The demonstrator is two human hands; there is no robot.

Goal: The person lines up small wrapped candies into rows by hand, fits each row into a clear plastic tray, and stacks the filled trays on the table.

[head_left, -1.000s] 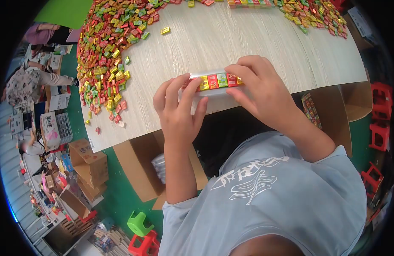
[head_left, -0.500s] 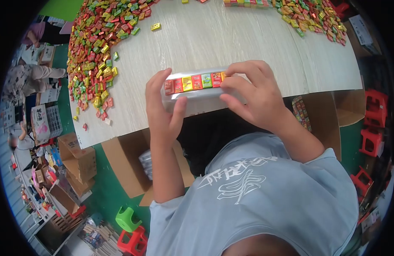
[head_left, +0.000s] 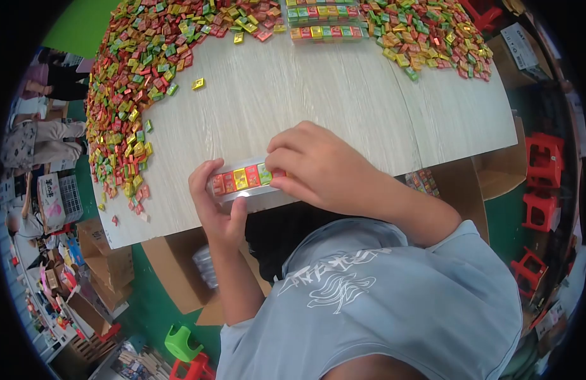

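Note:
A clear plastic tray (head_left: 265,196) lies near the table's front edge, tilted a little up to the right. Along it runs a row of small wrapped candies (head_left: 241,178) in red, yellow and green. My left hand (head_left: 218,218) grips the tray's left end, with its thumb on the near rim and the fingers behind the far side. Over the tray's right part, my right hand (head_left: 321,168) has its fingers bent and pressed together on the candies. It hides that end of the row.
A large pile of loose candies (head_left: 134,82) covers the table's left side, another pile (head_left: 432,38) the far right. Between them stand filled trays (head_left: 328,31). One yellow candy (head_left: 198,83) lies alone. Below the table's edge is an open cardboard box (head_left: 172,269).
The view has shifted, showing more of the filled trays at the back. My right hand has moved left over the row and now covers more candies. My left hand keeps its grip on the tray.

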